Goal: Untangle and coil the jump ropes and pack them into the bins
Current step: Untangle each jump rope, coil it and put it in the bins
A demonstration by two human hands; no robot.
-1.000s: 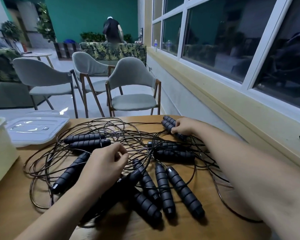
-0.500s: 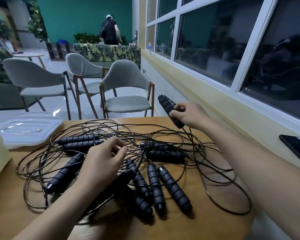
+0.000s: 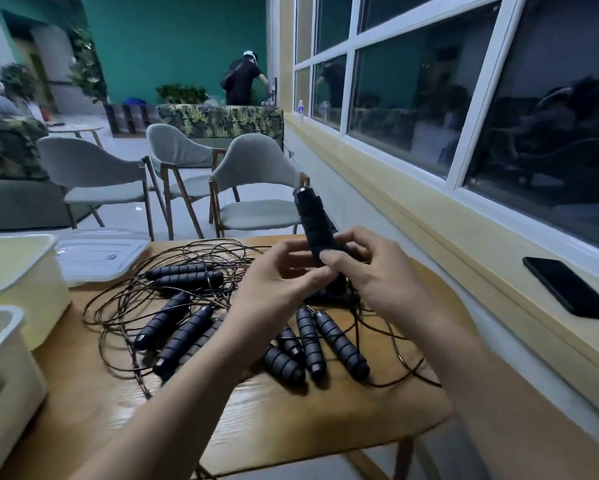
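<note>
Holding a black ribbed foam jump-rope handle point(image 3: 313, 225) upright above the wooden bench point(image 3: 291, 407), I grip its lower part with my right hand point(image 3: 374, 268), fingers wrapped around it. My left hand point(image 3: 277, 282) meets it from the other side, fingertips pinching at the base of the same handle, where the thin dark cord leaves it; whether I pinch the cord or the handle itself I cannot tell.

Below my hands lies the tangle of jump ropes point(image 3: 194, 299): many more black ribbed handles scattered on the bench, with thin dark cords looped over and through one another. None of the ropes looks coiled.

At the left edge stand two pale cream plastic bins point(image 3: 24, 282), one nearer me and one behind it. The little I can see of their insides holds no rope. A clear plastic lid point(image 3: 100, 254) rests on the bench beyond them. A black phone point(image 3: 568, 289) lies on the yellow window ledge to my right.

By my judgement the task is at its very start: one rope is being singled out, and all the untangling, coiling and packing is left.
</note>
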